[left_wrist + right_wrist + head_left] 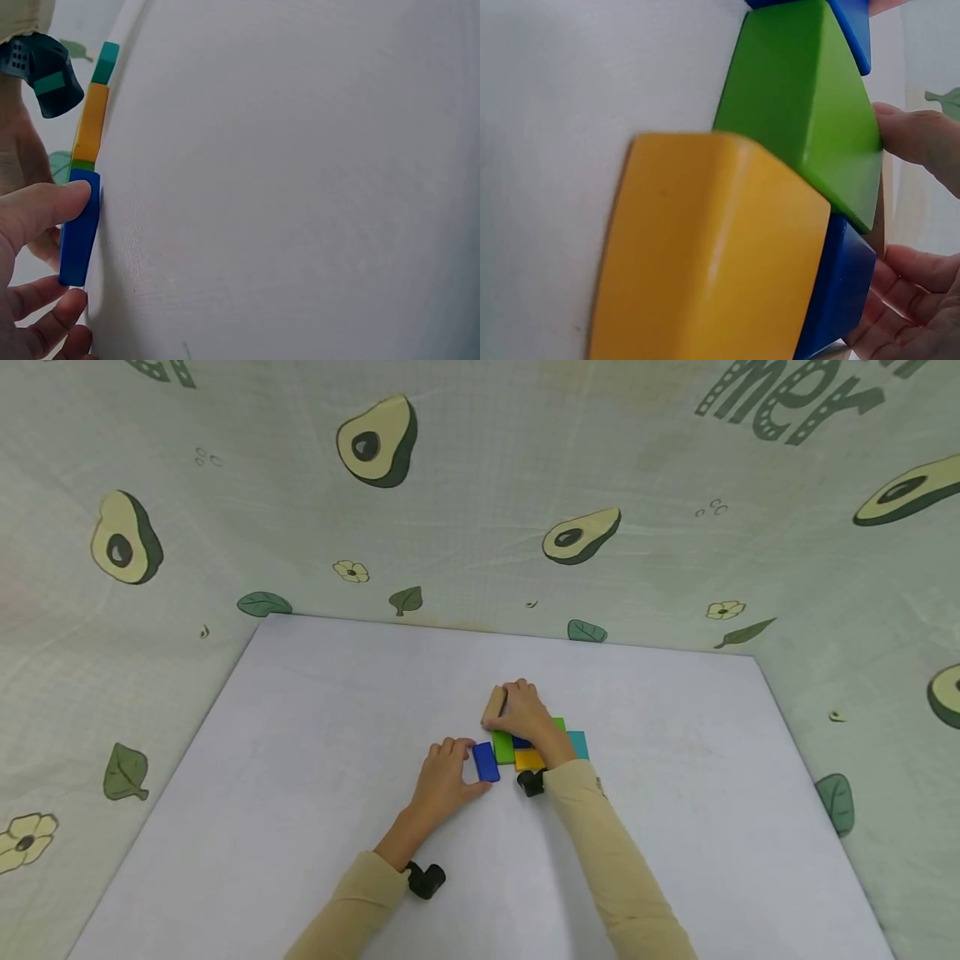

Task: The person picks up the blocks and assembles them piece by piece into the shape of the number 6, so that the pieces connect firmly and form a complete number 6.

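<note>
My left hand (441, 783) pinches a blue block (486, 762) by its two ends, thumb at the near end and index finger at the far one. This block lies flat at the left side of a cluster of coloured blocks. At the cluster's far left, my right hand (527, 714) grips a plain wooden block (493, 705) between thumb and fingers. A green block (780, 82), a yellow block (705, 247) and another blue block (838, 289) sit close together under the right wrist. The right hand and forearm partly hide the cluster.
A second green block (559, 723) and a teal block (578, 744) form the cluster's right side. White table (315, 718) surrounds the blocks, and a cloth printed with avocados (465, 527) hangs behind it. Each wrist carries a black camera (426, 881).
</note>
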`<state>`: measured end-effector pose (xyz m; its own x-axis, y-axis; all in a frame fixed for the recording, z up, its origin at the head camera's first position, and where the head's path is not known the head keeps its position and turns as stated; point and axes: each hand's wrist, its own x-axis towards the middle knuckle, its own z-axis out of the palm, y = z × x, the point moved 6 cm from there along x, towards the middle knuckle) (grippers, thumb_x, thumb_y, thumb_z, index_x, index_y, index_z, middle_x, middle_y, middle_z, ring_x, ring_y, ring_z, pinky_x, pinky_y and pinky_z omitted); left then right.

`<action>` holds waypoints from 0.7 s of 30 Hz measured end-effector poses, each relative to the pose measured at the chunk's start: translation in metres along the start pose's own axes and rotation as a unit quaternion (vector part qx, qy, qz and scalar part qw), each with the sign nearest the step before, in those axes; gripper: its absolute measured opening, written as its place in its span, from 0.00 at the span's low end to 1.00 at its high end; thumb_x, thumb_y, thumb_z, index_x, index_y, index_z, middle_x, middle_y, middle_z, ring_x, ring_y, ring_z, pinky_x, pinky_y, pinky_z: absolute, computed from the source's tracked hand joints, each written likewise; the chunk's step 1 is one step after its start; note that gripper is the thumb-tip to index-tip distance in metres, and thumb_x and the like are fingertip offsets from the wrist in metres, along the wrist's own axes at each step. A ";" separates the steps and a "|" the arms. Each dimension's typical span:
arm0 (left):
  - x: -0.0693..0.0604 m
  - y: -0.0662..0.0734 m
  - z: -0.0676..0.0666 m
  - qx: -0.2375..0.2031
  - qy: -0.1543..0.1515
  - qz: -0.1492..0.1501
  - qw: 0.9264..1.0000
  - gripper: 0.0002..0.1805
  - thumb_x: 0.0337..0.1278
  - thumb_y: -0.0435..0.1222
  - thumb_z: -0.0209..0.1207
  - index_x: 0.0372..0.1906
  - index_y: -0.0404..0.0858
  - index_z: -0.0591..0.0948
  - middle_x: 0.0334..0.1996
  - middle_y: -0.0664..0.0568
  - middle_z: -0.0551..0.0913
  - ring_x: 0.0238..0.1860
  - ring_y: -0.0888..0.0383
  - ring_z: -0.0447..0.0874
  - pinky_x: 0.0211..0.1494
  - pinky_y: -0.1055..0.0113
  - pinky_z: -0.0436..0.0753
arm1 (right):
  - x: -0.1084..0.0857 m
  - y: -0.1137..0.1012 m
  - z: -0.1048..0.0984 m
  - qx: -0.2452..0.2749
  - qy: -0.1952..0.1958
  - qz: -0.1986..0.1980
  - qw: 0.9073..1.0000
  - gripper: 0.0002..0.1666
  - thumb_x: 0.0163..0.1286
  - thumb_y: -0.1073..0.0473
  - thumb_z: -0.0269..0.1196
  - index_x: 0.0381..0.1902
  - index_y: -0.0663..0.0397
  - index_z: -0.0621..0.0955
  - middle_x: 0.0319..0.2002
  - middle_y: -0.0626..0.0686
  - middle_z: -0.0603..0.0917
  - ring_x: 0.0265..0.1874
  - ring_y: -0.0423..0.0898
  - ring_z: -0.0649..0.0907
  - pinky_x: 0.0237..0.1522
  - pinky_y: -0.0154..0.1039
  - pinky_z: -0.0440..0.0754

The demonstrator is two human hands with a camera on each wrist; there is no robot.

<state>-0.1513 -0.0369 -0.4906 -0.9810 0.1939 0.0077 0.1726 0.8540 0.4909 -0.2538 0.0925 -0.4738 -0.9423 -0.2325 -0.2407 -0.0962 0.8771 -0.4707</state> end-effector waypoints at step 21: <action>0.001 -0.007 -0.004 -0.068 0.005 -0.019 0.997 0.36 0.41 0.46 0.71 0.57 0.39 0.71 0.38 0.53 0.76 0.41 0.56 0.69 0.43 0.65 0.72 | 0.001 -0.010 -0.002 0.028 0.026 -0.013 0.999 0.50 0.54 0.38 0.66 0.65 0.62 0.63 0.60 0.61 0.68 0.56 0.55 0.68 0.58 0.54 0.70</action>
<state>-0.1535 -0.0444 -0.4907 -0.9875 0.1577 -0.0043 0.1230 0.7865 0.6053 -0.2542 0.0842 -0.4677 -0.9549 -0.2326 -0.1843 -0.1051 0.8458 -0.5230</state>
